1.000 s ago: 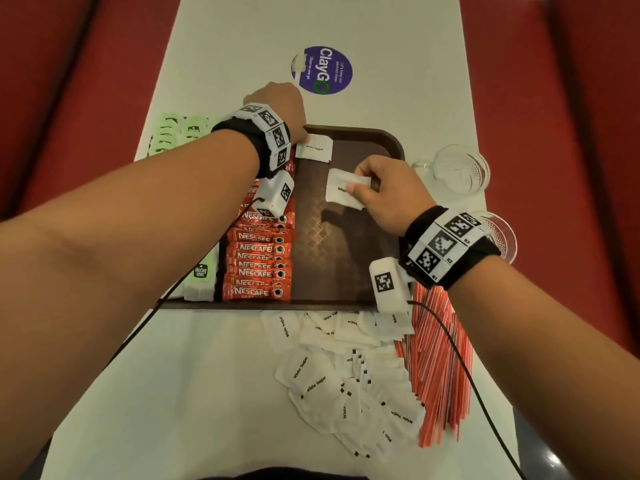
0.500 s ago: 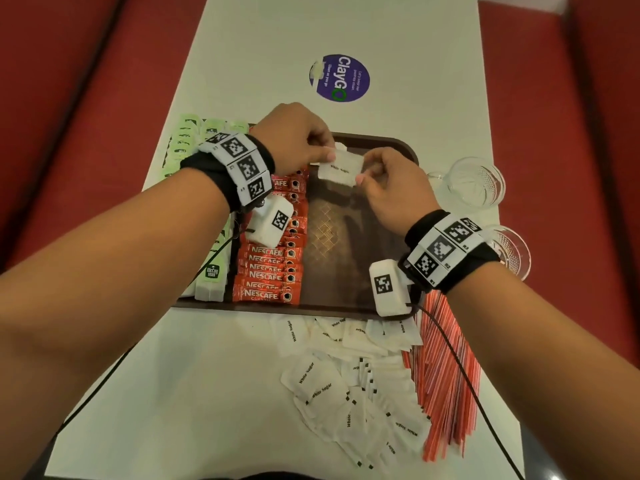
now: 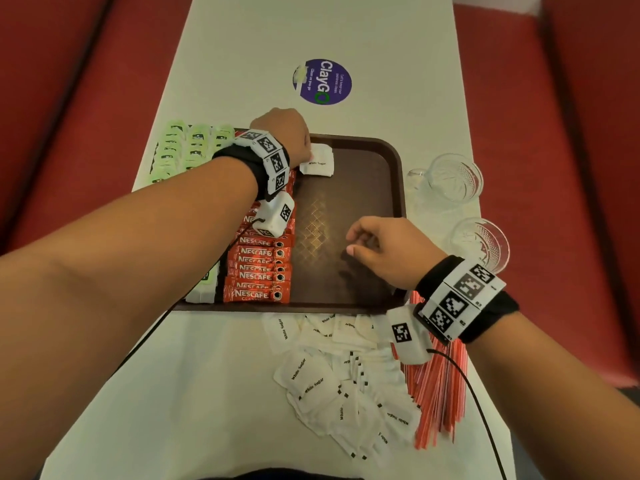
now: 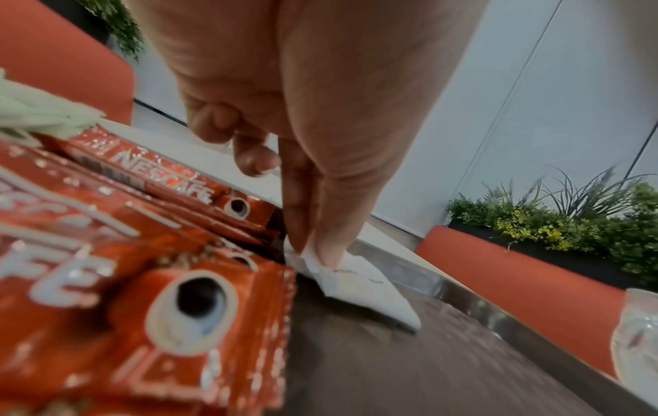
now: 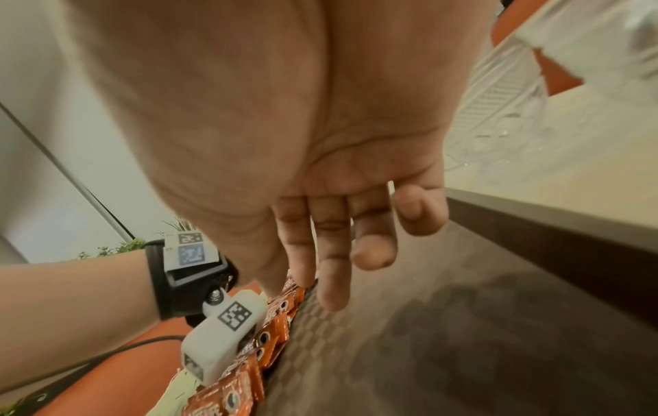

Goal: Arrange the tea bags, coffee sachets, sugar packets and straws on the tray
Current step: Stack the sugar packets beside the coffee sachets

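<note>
A: Sugar packet [image 3: 317, 163] lies at the tray's [image 3: 398, 188] 12 o'clock end, its corner pinched by the left hand [image 3: 285, 133] beside the coffee sachets [image 3: 263, 268]. Risk?

B: Letting go could drag it askew. Right hand [image 3: 381, 252], loosely curled, holds nothing.

A: Hidden?

B: The left arm covers some tea bags [image 3: 188, 147]; straws [image 3: 438, 393] remain on the tabletop [image 3: 207, 375].

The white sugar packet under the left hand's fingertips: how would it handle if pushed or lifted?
The sugar packet is probably floppy: it creases under the left hand's fingers. It looks thin and flat, so likely light and unlikely to roll. It may slide readily across the tray.
</note>
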A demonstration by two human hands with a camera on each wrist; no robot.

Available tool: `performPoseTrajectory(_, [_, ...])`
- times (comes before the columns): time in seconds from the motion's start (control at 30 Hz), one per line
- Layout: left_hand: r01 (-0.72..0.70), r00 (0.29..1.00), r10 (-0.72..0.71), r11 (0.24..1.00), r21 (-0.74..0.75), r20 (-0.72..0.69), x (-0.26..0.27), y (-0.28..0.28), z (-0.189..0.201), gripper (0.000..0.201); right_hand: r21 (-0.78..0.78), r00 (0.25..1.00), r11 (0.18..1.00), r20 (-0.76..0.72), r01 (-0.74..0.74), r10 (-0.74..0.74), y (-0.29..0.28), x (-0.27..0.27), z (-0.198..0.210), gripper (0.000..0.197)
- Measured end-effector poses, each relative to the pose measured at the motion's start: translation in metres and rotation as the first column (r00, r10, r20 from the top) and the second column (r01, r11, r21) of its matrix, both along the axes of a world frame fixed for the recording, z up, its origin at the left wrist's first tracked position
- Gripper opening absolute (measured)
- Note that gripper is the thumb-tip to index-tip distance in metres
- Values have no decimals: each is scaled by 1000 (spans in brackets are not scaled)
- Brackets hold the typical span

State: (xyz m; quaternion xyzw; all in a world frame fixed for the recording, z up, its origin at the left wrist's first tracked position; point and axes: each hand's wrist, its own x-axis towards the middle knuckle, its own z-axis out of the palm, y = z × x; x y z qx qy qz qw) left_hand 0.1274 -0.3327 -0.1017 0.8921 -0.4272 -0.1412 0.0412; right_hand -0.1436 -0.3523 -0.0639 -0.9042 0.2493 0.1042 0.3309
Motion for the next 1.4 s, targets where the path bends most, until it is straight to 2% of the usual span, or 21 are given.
performPoseTrajectory(0.3, [-18,999,18,1000,0,-44,-4,-2,4,19,1,1000,1000,-29,2,-2,9,-22,1,13])
performPoseTrajectory(0.43, [-1,999,-3,998,-68,-53,-15,13,25,21,-11,996,999,-73,-42,42,15,-34,7,15])
performPoseTrajectory(0.57, [83,996,-90,973,-214,-27,-52,45,58,21,-67,982,988,-141,-137,127,25,-45,13,17])
performPoseTrajectory(0.63, [173,979,-193,954,-245,-60,-81,69,69,17,-100,970,978,-181,-184,164,32,-50,14,20])
performPoseTrajectory(0.73, [386,910,-403,909,-155,-98,-125,108,68,20,-148,956,966,-236,-212,173,42,-61,11,32])
performPoseTrajectory(0.83, [555,822,-554,831,-37,-129,-156,139,56,24,-191,961,966,-248,-175,125,49,-71,10,36])
performPoseTrajectory(1.0, [704,710,-696,703,103,-105,-192,163,34,41,-196,961,966,-251,-171,119,58,-81,8,36])
performPoseTrajectory(1.1, [708,704,-707,688,158,-71,-199,164,29,43,-215,963,961,-242,-172,118,63,-83,7,31])
performPoseTrajectory(1.2, [701,707,-706,692,171,-41,-202,164,32,38,-229,968,959,-224,-165,113,65,-84,8,20])
performPoseTrajectory(1.33, [698,707,-706,707,115,41,-199,163,33,36,-218,977,968,-198,-124,80,70,-85,7,16])
performPoseTrajectory(1.4, [690,720,-693,721,69,35,-193,162,34,34,-201,985,975,-160,-97,65,72,-86,6,14])
